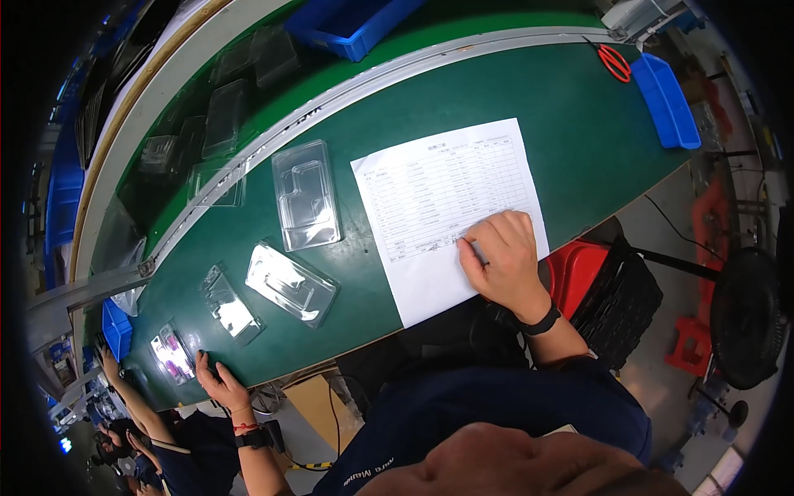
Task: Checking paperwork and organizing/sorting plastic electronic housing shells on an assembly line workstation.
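Observation:
My right hand (502, 260), a dark band at its wrist, rests on a white printed form (442, 285) with a table and handwriting near its lower part. Its fingers are curled closed; anything inside them is hidden. Far to the left, my left hand (219, 384) lies at the table's near edge, fingers apart and holding nothing visible. Beside it is a small clear pack (172, 355) with pink and purple bits. Between the hands lie a narrow clear plastic pack (231, 306), a shiny clear blister pack (292, 283) and a larger clear blister tray (306, 196).
Red-handled scissors (614, 63) and a blue bin (666, 101) sit at the far right. Past a metal rail (331, 103) are more clear trays (225, 116) and a blue crate (356, 33). A co-worker's arm (136, 405) reaches in at left. A black fan (748, 318) stands right.

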Motion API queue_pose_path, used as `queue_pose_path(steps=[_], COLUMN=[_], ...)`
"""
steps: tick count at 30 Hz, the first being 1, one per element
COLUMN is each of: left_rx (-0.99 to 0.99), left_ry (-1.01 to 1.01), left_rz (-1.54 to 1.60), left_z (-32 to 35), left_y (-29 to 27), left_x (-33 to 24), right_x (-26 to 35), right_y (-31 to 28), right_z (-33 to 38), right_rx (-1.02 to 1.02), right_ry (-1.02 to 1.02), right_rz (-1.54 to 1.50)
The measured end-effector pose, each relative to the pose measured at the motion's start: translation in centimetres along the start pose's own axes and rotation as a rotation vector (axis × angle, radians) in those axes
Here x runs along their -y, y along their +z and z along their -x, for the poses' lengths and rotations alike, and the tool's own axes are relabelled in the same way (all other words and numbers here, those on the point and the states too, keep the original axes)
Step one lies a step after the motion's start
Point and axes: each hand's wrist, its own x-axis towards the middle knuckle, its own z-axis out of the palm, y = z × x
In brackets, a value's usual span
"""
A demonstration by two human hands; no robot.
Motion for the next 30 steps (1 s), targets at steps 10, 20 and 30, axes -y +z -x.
queue_pose_path(steps=[10,20,30], left_rx=[-0.002,-0.002,-0.016], left_ry=[-0.001,0.015,-0.005], left_rz=[0.008,-0.042,-0.017], left_z=[0.03,-0.11,-0.05], left_y=[0.08,0.06,0.04], left_x=[0.21,0.1,-0.46], right_x=[0.19,-0.03,0.22], right_y=[-0.16,-0.02,-0.05], right_z=[-0.03,-0.03,-0.06], right_rx=[0.02,0.013,0.011], right_ry=[0.009,-0.003,0.007], right_rz=[-0.003,0.009,0.017])
